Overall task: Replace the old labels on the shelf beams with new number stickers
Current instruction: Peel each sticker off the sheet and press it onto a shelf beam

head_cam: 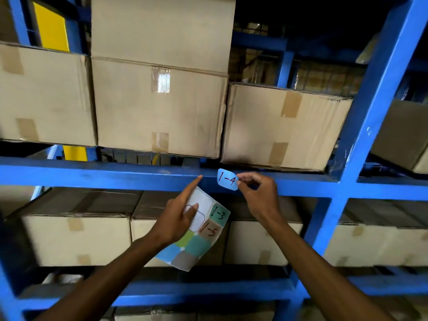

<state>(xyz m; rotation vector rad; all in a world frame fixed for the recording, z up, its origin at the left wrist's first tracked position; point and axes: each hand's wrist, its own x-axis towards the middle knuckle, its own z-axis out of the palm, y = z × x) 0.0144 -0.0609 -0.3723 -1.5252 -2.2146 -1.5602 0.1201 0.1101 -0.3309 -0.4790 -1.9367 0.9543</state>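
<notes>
Sticker "1-4" pinched in my right grip at the beam; left grip clamps the sticker sheet, forefinger extended.

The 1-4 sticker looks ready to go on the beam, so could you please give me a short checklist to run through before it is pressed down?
1. 1-4 sticker peeled and held by the right hand: ok.
2. Sticker level with the beam: not ok, it sits tilted.
3. Old label cleared from the spot: cannot tell; none shows on the visible beam face.
4. Left hand index fingertip marks the spot on the beam: ok.
5. Sticker sheet secure in the left hand, 1-3 and 1-5 unpeeled: ok.
6. Adhesive side facing the beam: cannot tell.
</notes>
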